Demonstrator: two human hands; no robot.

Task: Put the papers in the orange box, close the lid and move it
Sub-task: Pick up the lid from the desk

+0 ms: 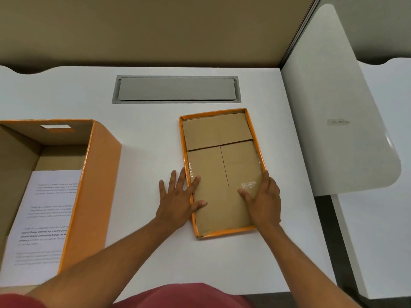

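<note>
The orange box (97, 187) stands open at the left of the white desk, and printed papers (46, 216) lie flat inside it. Its lid (220, 138) lies upside down at centre right, orange rim up, brown cardboard inside. My left hand (178, 201) rests on the lid's left rim, thumb and forefinger inside the rim, the other fingers spread on the desk. My right hand (263, 201) sits on the lid's right rim near its front corner, thumb inside on the cardboard, fingers over the outer edge.
A grey cable hatch (175, 88) is set into the desk (144, 134) behind the lid. A brown partition wall runs along the back. A white divider panel (338, 107) stands at the right, close to the lid's right side.
</note>
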